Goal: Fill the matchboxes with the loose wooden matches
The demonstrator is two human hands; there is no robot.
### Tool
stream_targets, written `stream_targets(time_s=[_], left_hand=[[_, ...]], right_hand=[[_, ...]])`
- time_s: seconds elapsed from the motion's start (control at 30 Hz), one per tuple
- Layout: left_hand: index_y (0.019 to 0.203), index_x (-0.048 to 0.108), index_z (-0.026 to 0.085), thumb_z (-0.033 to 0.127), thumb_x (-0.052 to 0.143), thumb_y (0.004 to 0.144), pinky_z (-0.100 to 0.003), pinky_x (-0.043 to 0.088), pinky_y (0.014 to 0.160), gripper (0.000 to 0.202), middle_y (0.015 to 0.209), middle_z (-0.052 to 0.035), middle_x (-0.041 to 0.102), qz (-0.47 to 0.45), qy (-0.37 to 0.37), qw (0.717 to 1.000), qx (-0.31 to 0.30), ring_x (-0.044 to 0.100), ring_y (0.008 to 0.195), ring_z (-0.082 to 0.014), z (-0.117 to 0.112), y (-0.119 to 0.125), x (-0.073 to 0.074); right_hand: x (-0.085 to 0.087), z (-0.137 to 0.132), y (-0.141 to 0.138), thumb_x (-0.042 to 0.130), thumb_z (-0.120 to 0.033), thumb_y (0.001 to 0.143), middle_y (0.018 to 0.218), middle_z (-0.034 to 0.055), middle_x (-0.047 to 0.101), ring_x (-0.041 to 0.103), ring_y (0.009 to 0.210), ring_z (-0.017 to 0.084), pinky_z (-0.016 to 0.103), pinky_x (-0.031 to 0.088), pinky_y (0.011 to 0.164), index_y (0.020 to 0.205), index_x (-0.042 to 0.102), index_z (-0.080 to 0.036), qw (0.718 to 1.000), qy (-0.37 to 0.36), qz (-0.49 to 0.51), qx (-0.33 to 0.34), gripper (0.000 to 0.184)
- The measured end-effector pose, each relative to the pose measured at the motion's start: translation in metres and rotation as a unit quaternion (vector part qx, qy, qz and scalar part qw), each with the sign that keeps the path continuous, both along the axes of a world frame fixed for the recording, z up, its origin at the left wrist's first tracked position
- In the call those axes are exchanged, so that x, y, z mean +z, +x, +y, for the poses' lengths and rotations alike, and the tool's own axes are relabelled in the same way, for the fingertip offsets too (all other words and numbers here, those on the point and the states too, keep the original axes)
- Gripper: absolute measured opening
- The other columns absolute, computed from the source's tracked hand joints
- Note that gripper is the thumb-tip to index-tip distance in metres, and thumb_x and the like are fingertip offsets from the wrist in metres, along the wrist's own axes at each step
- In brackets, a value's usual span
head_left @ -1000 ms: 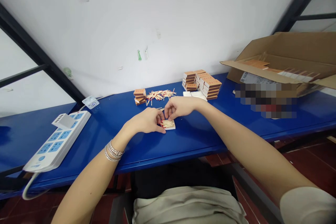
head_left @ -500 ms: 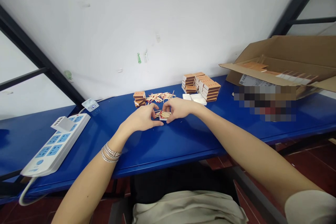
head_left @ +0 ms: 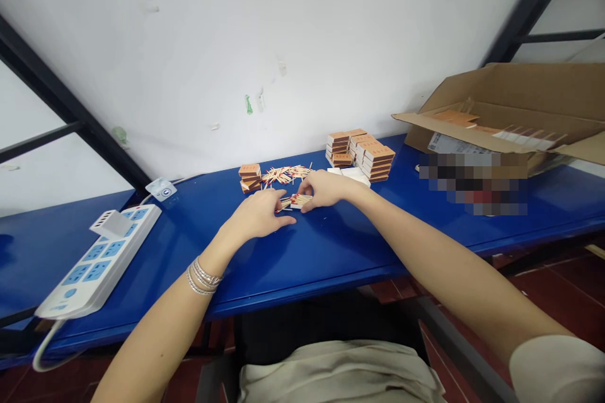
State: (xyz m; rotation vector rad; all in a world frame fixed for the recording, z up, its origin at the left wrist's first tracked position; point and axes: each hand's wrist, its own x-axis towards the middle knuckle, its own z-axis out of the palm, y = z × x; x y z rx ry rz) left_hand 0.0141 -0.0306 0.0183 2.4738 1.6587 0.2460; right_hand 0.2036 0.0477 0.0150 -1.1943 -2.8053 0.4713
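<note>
My right hand (head_left: 324, 190) grips a small white matchbox tray (head_left: 295, 206) between thumb and fingers. Red-tipped matches (head_left: 302, 199) lie heaped in the tray. To its left, my left hand (head_left: 258, 211) has its thumb and fingers apart, with the fingertips beside some loose matches (head_left: 285, 203) on the blue table. Part of those matches is hidden by the fingers. Behind the hands lies a larger pile of loose matches (head_left: 285, 174). A short stack of orange-brown matchboxes (head_left: 249, 177) stands left of that pile.
Stacked matchboxes (head_left: 375, 157) stand at the back right, with white trays (head_left: 355, 175) before them. An open cardboard box (head_left: 529, 91) sits farther right, near a blurred patch. A white power strip (head_left: 101, 258) lies on the blue table (head_left: 293, 271) at left.
My right hand has shifted the tray slightly right and away, opening a gap from my left hand. The left hand's fingers remain apart near the loose matches.
</note>
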Motion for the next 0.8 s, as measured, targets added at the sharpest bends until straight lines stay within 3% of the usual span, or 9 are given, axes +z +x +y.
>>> stream_targets(time_s=[0.17,0.3,0.4,0.53,0.63,0.8], left_hand=[[0.120,0.057,0.015,0.051,0.053,0.087,-0.034,0.044,0.073,0.049,0.097,-0.0103,0.058,0.064,-0.010,0.997,-0.033,0.060,0.081,-0.0231,-0.005,0.010,-0.009],[0.135,0.047,0.014,0.050,0.048,0.090,-0.035,0.045,0.077,0.057,0.102,-0.0108,0.051,0.058,-0.010,0.998,-0.035,0.058,0.083,-0.0229,-0.006,0.011,-0.012],[0.127,0.052,0.013,0.052,0.051,0.087,-0.035,0.045,0.075,0.056,0.101,-0.0110,0.050,0.055,0.003,0.998,-0.007,0.056,0.083,-0.0237,-0.002,0.005,-0.011],[0.103,0.062,0.014,0.055,0.050,0.086,-0.036,0.045,0.076,0.045,0.090,-0.0088,0.050,0.061,0.001,0.998,-0.026,0.055,0.084,-0.0250,0.001,0.002,-0.011],[0.111,0.058,0.013,0.055,0.047,0.088,-0.037,0.045,0.078,0.049,0.093,-0.0093,0.049,0.057,-0.003,0.998,-0.028,0.055,0.083,-0.0245,-0.002,0.008,-0.013],[0.111,0.056,0.011,0.050,0.050,0.088,-0.038,0.046,0.082,0.045,0.097,-0.0120,0.049,0.026,0.059,0.997,0.048,0.056,0.091,-0.0270,-0.001,0.012,-0.016]], right_hand=[[0.004,-0.009,-0.003,0.065,-0.048,0.075,0.066,0.0017,0.066,0.055,0.061,0.015,0.027,0.035,0.055,0.093,0.076,-0.020,1.000,-0.005,-0.017,0.023,0.035],[0.006,-0.012,-0.004,0.064,-0.047,0.076,0.066,0.0021,0.066,0.054,0.060,0.015,0.027,0.033,0.055,0.096,0.075,-0.019,0.999,0.004,-0.034,0.039,0.036],[0.006,-0.009,-0.003,0.067,-0.049,0.074,0.074,0.0038,0.069,0.057,0.065,0.017,0.027,0.035,0.058,0.098,0.074,-0.019,0.998,0.015,-0.038,0.042,0.039],[0.004,-0.006,-0.001,0.071,-0.045,0.072,0.076,0.0050,0.070,0.060,0.068,0.018,0.027,0.037,0.057,0.091,0.075,-0.019,0.999,0.024,-0.018,0.023,0.033],[0.002,-0.004,0.000,0.072,-0.040,0.072,0.074,0.0060,0.071,0.062,0.069,0.020,0.028,0.038,0.059,0.085,0.076,-0.020,0.998,0.055,0.008,-0.005,0.025],[-0.002,0.005,0.002,0.073,-0.038,0.072,0.079,0.0070,0.074,0.064,0.076,0.021,0.028,0.041,0.064,0.090,0.079,-0.021,0.994,0.084,0.063,-0.041,0.026]])
